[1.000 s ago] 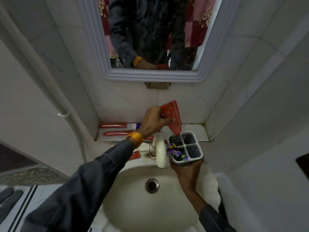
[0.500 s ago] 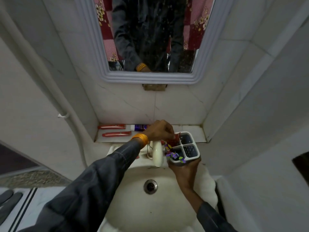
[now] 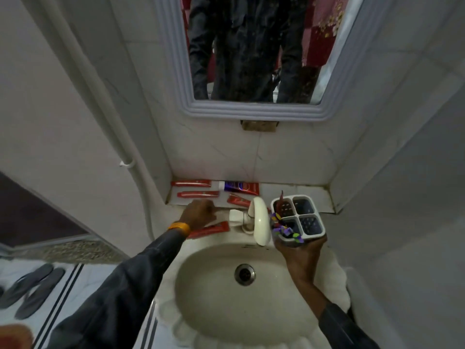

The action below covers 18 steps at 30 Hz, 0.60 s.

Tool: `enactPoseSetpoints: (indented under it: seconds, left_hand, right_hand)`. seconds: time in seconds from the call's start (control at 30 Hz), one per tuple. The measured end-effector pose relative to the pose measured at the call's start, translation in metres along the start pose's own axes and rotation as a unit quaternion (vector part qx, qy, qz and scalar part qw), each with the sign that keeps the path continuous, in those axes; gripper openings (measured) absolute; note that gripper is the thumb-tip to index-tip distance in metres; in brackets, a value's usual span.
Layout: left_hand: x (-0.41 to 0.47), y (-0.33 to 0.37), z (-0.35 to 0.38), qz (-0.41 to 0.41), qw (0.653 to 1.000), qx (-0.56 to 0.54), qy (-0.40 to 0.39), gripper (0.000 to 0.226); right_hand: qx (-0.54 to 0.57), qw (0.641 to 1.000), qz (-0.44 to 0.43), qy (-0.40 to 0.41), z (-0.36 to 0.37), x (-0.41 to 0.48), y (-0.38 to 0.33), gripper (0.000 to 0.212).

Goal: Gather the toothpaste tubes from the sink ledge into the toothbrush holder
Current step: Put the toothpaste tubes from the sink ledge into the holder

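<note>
The red toothpaste tube [image 3: 282, 205] that the left hand carried a second ago now stands upright in the rear left compartment of the toothbrush holder [image 3: 297, 218], its crimped end poking above the rim. The front left compartment holds small purple and yellow items; the two right compartments appear empty. The holder is a white, four-compartment cup, held just right of the tap [image 3: 259, 224] and above the rim of the sink [image 3: 241, 293].

The right hand [image 3: 300, 255] grips the holder from below and in front, fingers wrapped around its base, as in the earlier frames. The left hand [image 3: 198, 214], which half a second ago was over the holder, has moved away to the left and now rests low over the sink's rear rim, left of the tap. Its fingers are curled loosely with the index finger extended toward the tap; it holds nothing visible. An orange band circles the wrist above a dark sleeve.

Remaining tubes: one red tube [image 3: 210, 230] lies on the sink rim, partly under the left hand; a short red tube [image 3: 238, 200] lies just behind the tap; two long red tubes [image 3: 191, 183] and [image 3: 198, 194] and a blue-and-red tube [image 3: 239, 186] lie on the tiled ledge [image 3: 309, 195] against the wall.
</note>
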<state>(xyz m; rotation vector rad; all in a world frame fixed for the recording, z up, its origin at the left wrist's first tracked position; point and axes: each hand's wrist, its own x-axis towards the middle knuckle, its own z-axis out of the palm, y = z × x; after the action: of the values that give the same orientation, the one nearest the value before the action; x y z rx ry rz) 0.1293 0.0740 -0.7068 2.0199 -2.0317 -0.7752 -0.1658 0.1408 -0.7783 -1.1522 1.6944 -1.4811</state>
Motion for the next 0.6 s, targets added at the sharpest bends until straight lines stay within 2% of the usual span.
enactPoseSetpoints:
  seconds: [0.07,0.13,0.2,0.27,0.4,0.5,0.6]
  left_hand:
    - [-0.006,-0.011,0.019,-0.014,0.996,0.068,-0.055,0.036]
    - [-0.006,-0.008,0.03,-0.016,0.997,0.073,-0.033,0.038]
    - [0.0,-0.001,0.034,0.006,0.993,0.11,-0.031,0.026]
    - [0.007,0.004,0.03,0.018,0.991,0.128,-0.033,0.028]
    - [0.019,0.02,-0.013,0.021,0.999,0.003,0.044,0.011]
    - [0.026,0.049,-0.063,0.056,0.989,-0.102,0.093,0.015]
    - [0.028,0.092,-0.091,0.137,0.97,-0.183,0.079,0.02]
  right_hand:
    - [0.001,1.0,0.007,0.0,0.0,0.0,-0.001,0.117]
    - [0.003,1.0,0.006,0.001,-0.001,-0.001,-0.003,0.114]
    - [-0.001,1.0,0.005,-0.002,-0.001,0.0,-0.004,0.113]
    - [-0.005,1.0,0.002,-0.006,-0.001,0.001,-0.005,0.113]
    - [-0.009,1.0,0.005,-0.014,-0.004,0.0,-0.006,0.114]
    - [0.003,1.0,0.008,-0.017,-0.003,0.0,-0.005,0.115]
    - [0.012,1.0,0.005,-0.016,-0.003,0.001,-0.006,0.115]
